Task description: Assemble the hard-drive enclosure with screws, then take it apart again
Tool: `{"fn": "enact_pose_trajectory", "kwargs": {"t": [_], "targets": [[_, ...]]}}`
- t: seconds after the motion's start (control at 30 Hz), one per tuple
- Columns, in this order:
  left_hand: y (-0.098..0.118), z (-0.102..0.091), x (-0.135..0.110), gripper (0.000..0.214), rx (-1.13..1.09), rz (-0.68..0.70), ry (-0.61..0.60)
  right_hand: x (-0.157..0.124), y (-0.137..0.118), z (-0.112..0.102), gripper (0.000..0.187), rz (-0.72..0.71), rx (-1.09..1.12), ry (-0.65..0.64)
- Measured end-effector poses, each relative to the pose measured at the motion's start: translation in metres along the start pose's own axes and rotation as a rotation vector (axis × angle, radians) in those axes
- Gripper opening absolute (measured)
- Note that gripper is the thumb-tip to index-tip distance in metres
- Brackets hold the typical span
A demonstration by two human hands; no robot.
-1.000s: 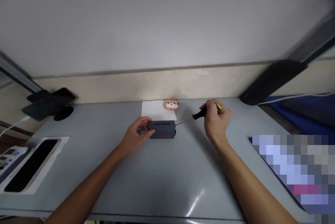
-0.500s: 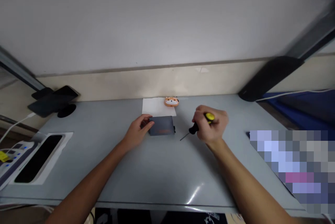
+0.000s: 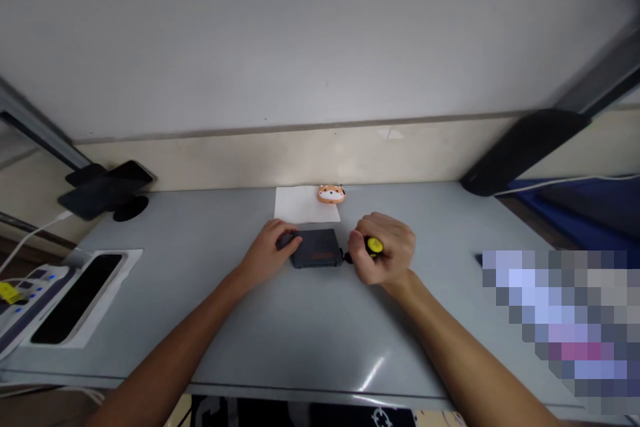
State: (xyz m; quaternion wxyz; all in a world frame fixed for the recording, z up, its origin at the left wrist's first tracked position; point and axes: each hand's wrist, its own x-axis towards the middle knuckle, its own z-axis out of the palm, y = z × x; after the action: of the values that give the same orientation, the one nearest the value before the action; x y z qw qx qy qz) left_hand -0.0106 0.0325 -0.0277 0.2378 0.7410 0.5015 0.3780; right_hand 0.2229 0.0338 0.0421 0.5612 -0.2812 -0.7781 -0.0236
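A small dark grey box [image 3: 317, 247] with faint reddish lettering and slots along its front edge is at the middle of the desk. My left hand [image 3: 270, 248] grips its left side, thumb on the near corner and fingers behind. In the fist of my right hand [image 3: 387, 250] is a screwdriver [image 3: 375, 246] with a black and yellow handle, its yellow end facing up. The screwdriver's front end points at the box's right side, close against it; its tip is hidden. A small black part shows at that side of the box.
Behind the box, an orange animal-faced case [image 3: 331, 194] lies on white paper [image 3: 300, 204]. At left are a phone [image 3: 77, 299] on paper, a power strip [image 3: 35, 300] and a phone on a stand [image 3: 106, 188]. A blurred-out patch [image 3: 560, 320] covers the right.
My right hand has moved left, bringing the screwdriver up to the box's right side. The box now sits slightly lower and its slotted front edge shows. My left hand keeps its hold.
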Motion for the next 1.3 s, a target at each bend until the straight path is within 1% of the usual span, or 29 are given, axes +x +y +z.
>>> {"fn": "enact_pose_trajectory", "kwargs": {"t": [0.07,0.27,0.47,0.57,0.67,0.77,0.83,0.9,1.0,1.1,1.17,1.3], "targets": [[0.000,0.000,0.000,0.012,0.003,0.004,0.005,-0.002,0.000,0.003,0.032,-0.007,0.005,0.001],[0.001,0.000,0.000,0.012,0.007,-0.001,0.007,-0.002,0.000,0.004,0.030,-0.027,0.000,-0.080],[0.000,0.000,0.000,0.012,0.002,-0.003,0.003,-0.003,0.001,0.003,0.031,-0.036,-0.029,-0.039],[0.000,0.000,0.000,0.013,-0.008,-0.012,0.004,-0.004,-0.001,0.005,0.032,-0.034,-0.013,-0.047],[-0.001,0.000,0.000,0.013,-0.015,-0.012,0.004,-0.004,-0.003,0.007,0.032,0.014,0.045,-0.030],[-0.001,0.001,0.000,0.013,-0.018,-0.005,-0.003,-0.006,-0.005,0.009,0.033,0.096,0.068,0.004],[-0.001,0.001,0.000,0.014,-0.022,-0.004,0.001,-0.009,-0.008,0.014,0.033,0.161,0.088,0.006],[-0.001,0.000,0.000,0.014,-0.024,-0.007,0.006,-0.014,-0.012,0.019,0.031,0.187,0.132,-0.008],[-0.001,0.000,0.000,0.014,-0.023,-0.006,0.000,-0.020,-0.019,0.027,0.027,0.147,0.209,-0.037],[-0.002,-0.001,0.001,0.014,-0.025,0.000,0.003,-0.022,-0.024,0.031,0.024,0.085,0.261,-0.051],[-0.002,-0.001,0.001,0.014,-0.024,0.002,0.004,-0.021,-0.026,0.031,0.024,0.062,0.279,-0.034],[-0.003,0.000,0.002,0.014,-0.024,0.001,-0.008,-0.020,-0.023,0.030,0.023,0.059,0.277,-0.003]]}}
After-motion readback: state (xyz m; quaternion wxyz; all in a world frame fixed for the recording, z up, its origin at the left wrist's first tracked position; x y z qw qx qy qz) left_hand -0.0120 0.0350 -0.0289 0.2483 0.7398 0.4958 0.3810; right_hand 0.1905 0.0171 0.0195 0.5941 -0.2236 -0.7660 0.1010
